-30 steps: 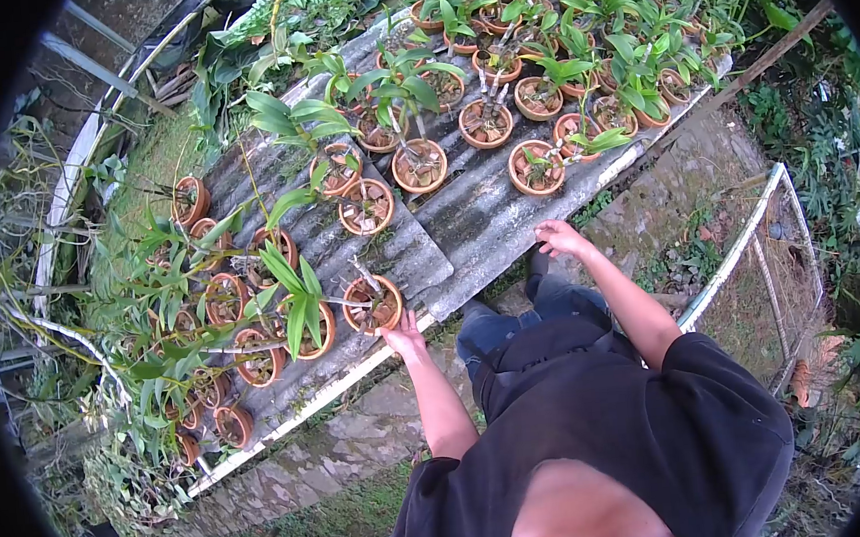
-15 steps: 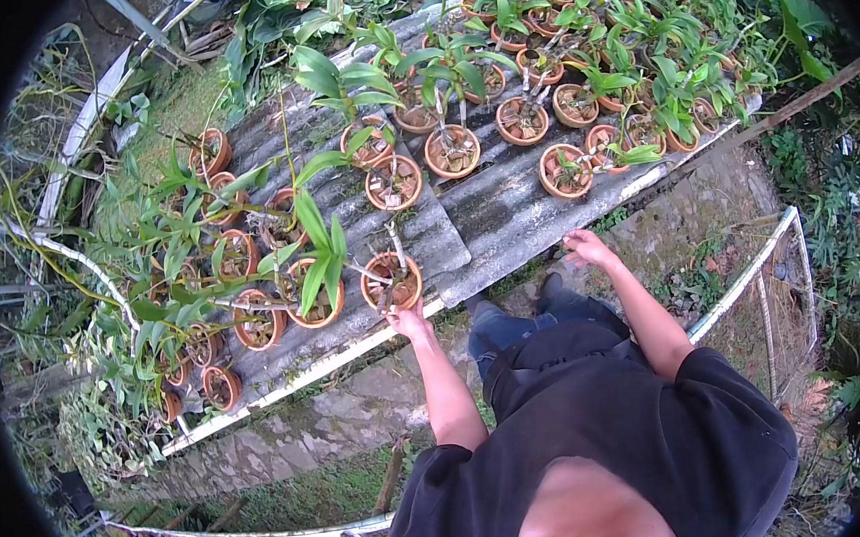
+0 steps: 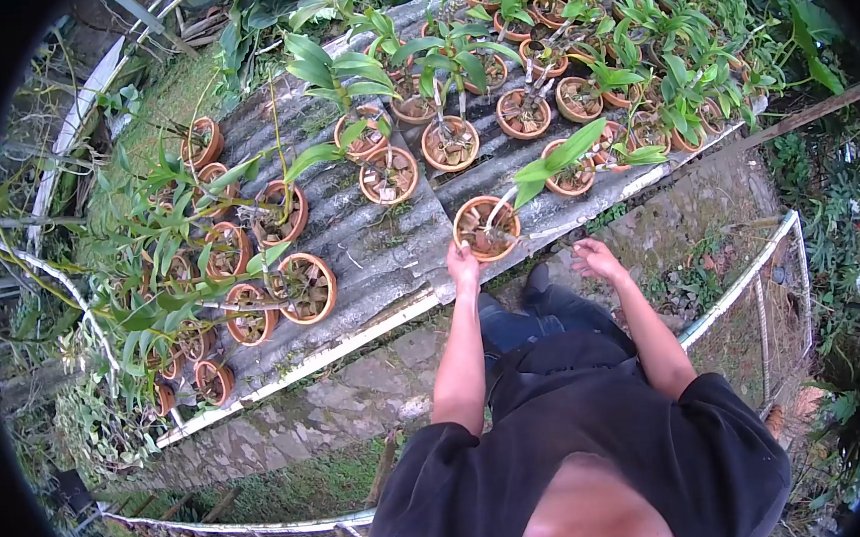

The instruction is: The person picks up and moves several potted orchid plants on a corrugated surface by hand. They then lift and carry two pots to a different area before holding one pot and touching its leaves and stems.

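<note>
My left hand (image 3: 463, 264) grips the near rim of a terracotta flowerpot (image 3: 496, 255) at the front edge of the corrugated bench. The pot holds brown chunks and an orchid plant (image 3: 543, 171) with pale canes, its green leaves leaning to the right. Whether the pot's base touches the sheet cannot be made out. To the right, my right hand (image 3: 597, 260) is in the air just off the bench edge, fingers loosely apart and holding nothing. Close behind the held pot stand another potted plant (image 3: 570, 181) and a pot of canes (image 3: 450, 144).
Grey corrugated sheets (image 3: 350, 264) carry several potted orchids, crowded at the left end and the far right. A pale rail (image 3: 298, 377) runs along the bench's front edge. Below lies a stone path (image 3: 350, 406), with a netted, white-framed fence (image 3: 762, 335) at the right.
My left hand has carried the potted orchid rightward along the bench edge, away from the left cluster. My right hand has shifted slightly and remains free of objects.
</note>
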Action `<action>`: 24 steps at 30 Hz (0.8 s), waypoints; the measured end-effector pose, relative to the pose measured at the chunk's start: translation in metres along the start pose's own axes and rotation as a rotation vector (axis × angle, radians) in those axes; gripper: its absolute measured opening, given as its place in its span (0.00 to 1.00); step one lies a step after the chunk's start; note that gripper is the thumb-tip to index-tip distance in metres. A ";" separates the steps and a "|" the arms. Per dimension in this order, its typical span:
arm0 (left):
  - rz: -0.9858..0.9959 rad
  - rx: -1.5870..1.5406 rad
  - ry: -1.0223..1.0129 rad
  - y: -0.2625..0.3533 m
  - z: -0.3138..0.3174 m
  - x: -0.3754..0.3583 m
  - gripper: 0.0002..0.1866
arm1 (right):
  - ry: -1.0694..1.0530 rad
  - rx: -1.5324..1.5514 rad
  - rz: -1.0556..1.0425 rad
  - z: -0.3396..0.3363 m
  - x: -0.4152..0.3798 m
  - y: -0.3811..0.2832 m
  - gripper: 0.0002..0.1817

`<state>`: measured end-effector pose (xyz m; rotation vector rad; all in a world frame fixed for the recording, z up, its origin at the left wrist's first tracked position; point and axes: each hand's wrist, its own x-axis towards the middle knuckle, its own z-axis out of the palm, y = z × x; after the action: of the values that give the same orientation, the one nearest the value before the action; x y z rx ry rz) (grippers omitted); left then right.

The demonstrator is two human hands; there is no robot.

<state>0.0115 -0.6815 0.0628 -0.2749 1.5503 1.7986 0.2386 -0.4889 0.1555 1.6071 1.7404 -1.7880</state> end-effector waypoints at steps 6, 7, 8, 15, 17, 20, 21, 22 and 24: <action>-0.022 0.154 0.018 -0.004 0.072 0.046 0.19 | 0.084 0.048 0.045 -0.033 -0.019 0.023 0.23; -0.058 0.142 0.032 -0.004 0.080 0.049 0.19 | 0.095 0.052 0.054 -0.037 -0.020 0.027 0.23; -0.096 0.134 0.051 -0.004 0.087 0.052 0.19 | 0.102 0.057 0.065 -0.041 -0.020 0.033 0.23; -0.095 0.101 0.032 -0.027 0.086 0.071 0.19 | 0.102 0.116 0.082 -0.054 -0.010 0.043 0.25; -0.096 0.144 0.029 -0.028 0.079 0.072 0.18 | 0.090 0.097 0.098 -0.055 -0.004 0.042 0.23; -0.085 0.168 0.047 -0.016 0.071 0.065 0.16 | 0.056 0.088 0.096 -0.058 0.005 0.039 0.22; -0.073 0.164 0.045 -0.013 0.066 0.063 0.16 | 0.040 0.089 0.093 -0.059 0.010 0.038 0.22; -0.061 0.159 0.043 -0.011 0.061 0.060 0.16 | 0.023 0.087 0.089 -0.060 0.017 0.037 0.22; -0.054 0.151 -0.001 -0.013 0.054 0.058 0.17 | -0.015 0.084 0.088 -0.059 0.025 0.034 0.22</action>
<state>-0.0057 -0.6089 0.0321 -0.2413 1.6529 1.6305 0.2853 -0.4391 0.1312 1.6704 1.5826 -1.8496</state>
